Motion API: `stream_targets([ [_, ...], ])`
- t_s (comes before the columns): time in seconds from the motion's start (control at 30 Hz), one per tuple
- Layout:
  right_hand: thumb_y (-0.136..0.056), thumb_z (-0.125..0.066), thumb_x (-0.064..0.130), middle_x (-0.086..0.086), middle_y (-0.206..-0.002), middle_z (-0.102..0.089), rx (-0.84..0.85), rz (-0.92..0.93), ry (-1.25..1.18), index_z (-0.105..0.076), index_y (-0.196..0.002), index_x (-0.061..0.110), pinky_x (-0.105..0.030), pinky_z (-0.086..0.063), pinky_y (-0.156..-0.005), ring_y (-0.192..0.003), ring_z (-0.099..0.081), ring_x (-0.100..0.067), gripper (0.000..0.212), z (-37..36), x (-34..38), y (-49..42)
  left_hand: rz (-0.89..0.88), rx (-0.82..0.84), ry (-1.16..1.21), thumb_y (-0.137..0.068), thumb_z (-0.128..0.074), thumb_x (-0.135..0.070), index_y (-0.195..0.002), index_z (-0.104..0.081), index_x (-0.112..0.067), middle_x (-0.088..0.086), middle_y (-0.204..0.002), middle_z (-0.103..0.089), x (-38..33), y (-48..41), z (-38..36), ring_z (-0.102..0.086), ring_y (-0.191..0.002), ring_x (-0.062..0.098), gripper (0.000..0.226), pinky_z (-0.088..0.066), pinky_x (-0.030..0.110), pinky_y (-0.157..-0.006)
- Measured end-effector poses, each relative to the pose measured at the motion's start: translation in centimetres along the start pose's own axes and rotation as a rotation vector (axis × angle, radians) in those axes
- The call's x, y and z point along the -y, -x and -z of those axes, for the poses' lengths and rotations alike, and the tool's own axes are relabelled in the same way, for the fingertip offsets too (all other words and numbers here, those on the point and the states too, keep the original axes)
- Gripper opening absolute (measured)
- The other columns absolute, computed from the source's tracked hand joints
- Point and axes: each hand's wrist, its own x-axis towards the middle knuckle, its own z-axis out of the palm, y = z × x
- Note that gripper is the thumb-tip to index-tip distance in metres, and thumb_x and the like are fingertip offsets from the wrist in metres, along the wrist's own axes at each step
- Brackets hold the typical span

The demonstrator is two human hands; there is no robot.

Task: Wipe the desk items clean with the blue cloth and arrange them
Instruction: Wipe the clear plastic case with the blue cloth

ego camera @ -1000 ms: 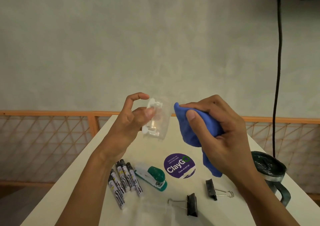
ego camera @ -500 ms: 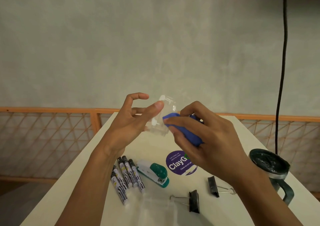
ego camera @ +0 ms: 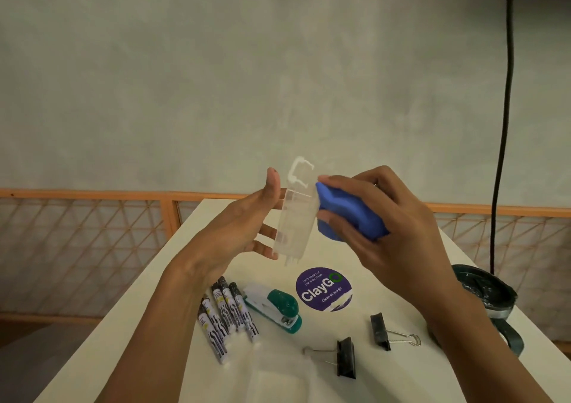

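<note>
Head view: flat left hand (ego camera: 238, 229) backs clear case (ego camera: 296, 220), right hand (ego camera: 392, 226) grips blue cloth (ego camera: 349, 214).
Below hands: four markers (ego camera: 227, 316), two binder clips (ego camera: 346, 358); mug (ego camera: 482, 291) half-hidden.

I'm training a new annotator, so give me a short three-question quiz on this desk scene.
1. True or false: the right hand grips the blue cloth.
2. How many binder clips lie on the table?
3. What lies right beside the markers? A) green stapler B) scissors C) tape roll

Key: 1 true; 2 two; 3 A.
</note>
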Motion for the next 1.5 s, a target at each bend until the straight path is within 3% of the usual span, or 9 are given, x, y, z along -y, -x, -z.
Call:
stream_targets([
  [0.17,-0.097,-0.08,0.025,0.004,-0.118,-0.064,0.001,-0.054,-0.056,-0.066,-0.142,0.026,-0.029,-0.055,-0.08,-0.098,-0.064,-0.013,0.047,0.8,-0.9,-0.1,-0.086,0.127,0.06,-0.08,-0.083,-0.069,-0.142,-0.064,-0.047,-0.002,-0.139,-0.069,0.9,0.4,0.7,-0.074,-0.116,0.028,0.068,-0.065,0.043,-0.086],
  [0.3,-0.1,-0.076,0.026,0.004,-0.118,-0.065,-0.005,-0.086,-0.093,-0.069,-0.142,0.023,-0.025,-0.054,-0.082,-0.101,-0.066,-0.014,0.043,1.1,-1.0,-0.2,-0.086,0.186,0.113,-0.089,-0.089,-0.031,-0.145,-0.065,-0.037,0.004,-0.143,-0.067,1.4,0.0,0.6,-0.073,-0.122,0.029,0.061,-0.065,0.045,-0.089],
  [0.5,-0.108,-0.065,0.035,0.006,-0.118,-0.063,0.002,-0.165,-0.142,-0.068,-0.141,0.023,-0.024,-0.051,-0.082,-0.103,-0.065,-0.017,0.036,1.3,-0.5,-0.1,-0.042,0.045,0.086,-0.077,-0.091,-0.056,-0.129,-0.077,-0.032,0.004,-0.124,-0.076,1.4,-0.1,0.3,-0.075,-0.106,0.035,0.058,-0.065,0.037,-0.072],
  [0.6,-0.109,-0.055,0.03,0.009,-0.119,-0.065,-0.035,-0.172,-0.156,-0.066,-0.14,0.022,-0.02,-0.05,-0.079,-0.102,-0.066,-0.014,0.033,1.3,-0.2,-0.1,-0.058,-0.06,0.095,-0.07,-0.079,-0.064,-0.124,-0.08,-0.028,-0.002,-0.117,-0.079,1.2,-0.2,0.2,-0.076,-0.089,0.023,0.066,-0.064,0.033,-0.067],
  [0.7,-0.107,-0.066,0.019,0.006,-0.119,-0.069,-0.106,-0.098,-0.066,-0.067,-0.126,0.018,-0.028,-0.053,-0.072,-0.096,-0.066,-0.011,0.02,0.5,-0.1,0.0,-0.088,-0.123,0.044,-0.067,-0.075,-0.07,-0.118,-0.082,-0.031,-0.005,-0.115,-0.079,1.2,-0.3,0.1,-0.073,-0.085,0.01,0.065,-0.064,0.034,-0.065],
  [0.87,-0.103,-0.075,0.025,-0.005,-0.115,-0.068,-0.156,0.029,0.075,-0.077,-0.126,0.015,-0.034,-0.054,-0.068,-0.091,-0.063,-0.015,0.025,-0.3,-0.5,0.3,-0.129,-0.175,0.023,-0.07,-0.08,-0.074,-0.113,-0.083,-0.03,-0.006,-0.11,-0.082,1.5,-0.7,0.2,-0.075,-0.103,0.008,0.062,-0.064,0.027,-0.077],
  [1.03,-0.106,-0.07,0.03,-0.004,-0.12,-0.062,-0.075,0.049,0.16,-0.072,-0.139,0.02,-0.035,-0.056,-0.064,-0.089,-0.056,-0.014,0.034,-0.8,-0.3,0.5,-0.152,-0.228,0.036,-0.066,-0.083,-0.066,-0.109,-0.082,-0.027,-0.002,-0.105,-0.081,1.8,-0.8,0.4,-0.076,-0.098,0.013,0.058,-0.06,0.018,-0.078],
  [1.23,-0.11,-0.064,0.028,-0.007,-0.119,-0.062,-0.083,0.046,0.176,-0.071,-0.139,0.016,-0.023,-0.045,-0.066,-0.085,-0.055,-0.015,0.032,-1.2,0.6,0.4,-0.18,-0.252,-0.05,-0.069,-0.086,-0.065,-0.11,-0.08,-0.031,-0.006,-0.106,-0.079,1.7,-0.9,0.4,-0.075,-0.097,0.011,0.053,-0.057,0.027,-0.091],
  [1.5,-0.11,-0.064,0.029,-0.001,-0.119,-0.062,0.042,0.076,0.102,-0.074,-0.136,0.023,-0.022,-0.051,-0.07,-0.085,-0.05,-0.007,0.029,-1.2,1.0,0.4,-0.231,-0.311,-0.013,-0.072,-0.083,-0.066,-0.113,-0.081,-0.031,-0.007,-0.111,-0.08,2.0,-1.1,0.9,-0.074,-0.102,0.015,0.054,-0.061,0.034,-0.095],
])
